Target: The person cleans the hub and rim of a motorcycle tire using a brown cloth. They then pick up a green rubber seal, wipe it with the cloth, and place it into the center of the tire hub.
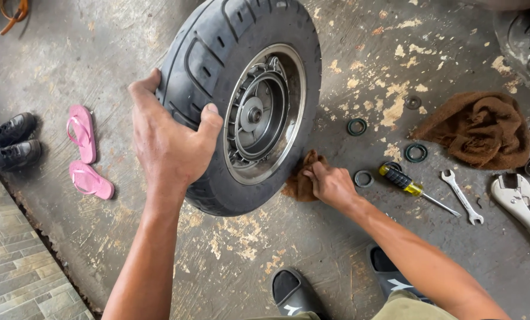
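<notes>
Head view: the left hand point(170, 139) grips the upright scooter wheel point(241, 101) by its tyre on the concrete floor point(336, 243); the right hand point(330, 184) clutches a brown rag point(297, 181) at its base. Held one-handed, the wheel could tip onto the loose rings point(363, 178).

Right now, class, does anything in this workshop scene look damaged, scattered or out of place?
The floor paint is flaking in pale patches. Three rings lie scattered loose among the screwdriver and spanner. The wheel stands upright only because the left hand steadies it; the right hand grips a rag.
</notes>
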